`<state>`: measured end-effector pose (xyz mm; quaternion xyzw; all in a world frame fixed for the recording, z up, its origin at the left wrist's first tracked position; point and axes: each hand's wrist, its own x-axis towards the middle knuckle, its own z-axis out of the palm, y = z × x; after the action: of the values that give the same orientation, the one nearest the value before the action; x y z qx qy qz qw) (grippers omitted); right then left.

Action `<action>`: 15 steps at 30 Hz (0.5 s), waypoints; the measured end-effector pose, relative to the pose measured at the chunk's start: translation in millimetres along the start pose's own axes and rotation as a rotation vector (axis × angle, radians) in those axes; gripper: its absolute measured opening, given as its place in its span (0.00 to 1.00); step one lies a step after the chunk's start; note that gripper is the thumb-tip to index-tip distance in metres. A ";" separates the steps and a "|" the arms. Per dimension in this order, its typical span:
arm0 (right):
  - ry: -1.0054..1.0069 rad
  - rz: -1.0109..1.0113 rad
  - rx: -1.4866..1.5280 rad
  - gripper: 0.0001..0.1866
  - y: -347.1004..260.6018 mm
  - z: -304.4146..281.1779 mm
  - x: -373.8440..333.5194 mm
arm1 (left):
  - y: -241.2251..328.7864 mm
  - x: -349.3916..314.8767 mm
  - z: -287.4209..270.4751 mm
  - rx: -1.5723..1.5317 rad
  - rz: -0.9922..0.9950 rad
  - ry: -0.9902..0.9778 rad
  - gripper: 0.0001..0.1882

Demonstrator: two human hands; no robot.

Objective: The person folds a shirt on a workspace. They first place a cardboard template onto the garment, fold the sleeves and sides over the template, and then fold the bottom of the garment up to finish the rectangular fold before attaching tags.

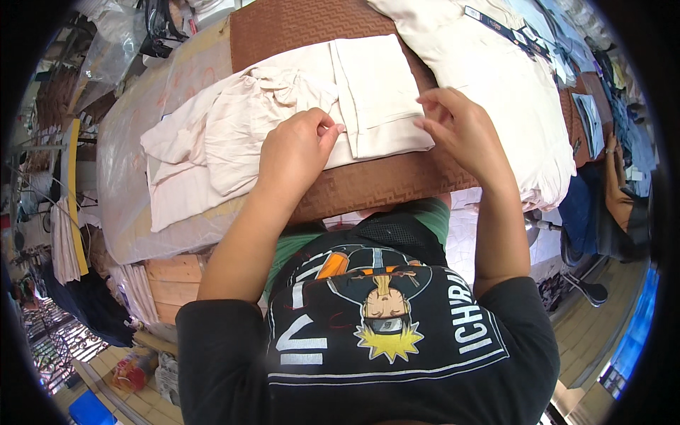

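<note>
A cream garment (237, 134) lies across the table in front of me. Its left part is bunched and wrinkled; its right part is a flat folded panel (375, 88) with a seam running down it. Over the middle of the cloth is my left hand (301, 145), its fingers curled and thumb pressed to the index finger; whatever is in that pinch is hidden. My right hand (460, 127) hovers at the panel's right edge, thumb and fingers curved apart with a gap between them.
Brown patterned cloth (375, 180) covers the table under the garment, beside a clear plastic cover (127, 163) on the left. A pile of cream garments (496, 92) with dark tags (496, 28) rises at right. Another person's arm (618, 177) shows at the far right.
</note>
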<state>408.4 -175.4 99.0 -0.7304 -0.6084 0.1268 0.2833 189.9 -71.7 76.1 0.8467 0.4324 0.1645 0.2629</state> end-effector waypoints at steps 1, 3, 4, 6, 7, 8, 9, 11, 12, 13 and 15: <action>-0.026 -0.025 0.003 0.12 -4.9 4.2 10.8 | -2.4 0.2 0.2 -0.010 0.017 -0.015 0.14; -0.030 -0.141 -0.023 0.10 -2.5 21.3 40.3 | -0.4 -1.2 6.5 0.016 -0.022 -0.106 0.16; -0.012 -0.223 -0.055 0.09 5.6 37.3 59.1 | 0.0 -0.2 10.9 0.024 -0.036 -0.158 0.17; 0.052 -0.253 -0.154 0.10 10.4 58.9 98.8 | 0.9 -0.6 21.7 0.013 -0.055 -0.139 0.18; 0.071 -0.240 -0.181 0.11 14.3 69.8 116.6 | 1.6 -0.5 25.9 0.017 -0.076 -0.136 0.18; 0.089 -0.228 -0.209 0.11 18.1 80.4 133.7 | 1.4 -0.3 29.6 0.019 -0.096 -0.133 0.19; 0.111 -0.213 -0.239 0.12 21.8 87.3 145.9 | -0.9 -0.4 34.7 0.016 -0.068 -0.086 0.18; 0.097 -0.212 -0.204 0.13 28.3 95.4 159.6 | -3.0 -1.0 38.7 0.011 -0.037 -0.063 0.17; 0.089 -0.211 -0.186 0.13 30.5 97.7 163.2 | -3.7 -0.9 39.5 0.008 -0.022 -0.053 0.17; 0.069 -0.179 -0.157 0.12 34.0 98.4 165.7 | -4.1 0.1 39.7 0.002 -0.013 -0.059 0.16; 0.024 -0.117 -0.096 0.12 27.6 94.1 165.4 | -6.1 0.7 40.7 -0.009 0.000 -0.071 0.14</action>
<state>418.7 5.2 33.7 -0.7078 -0.6520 0.0720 0.2620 207.0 -80.5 39.6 0.8508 0.4220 0.1364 0.2821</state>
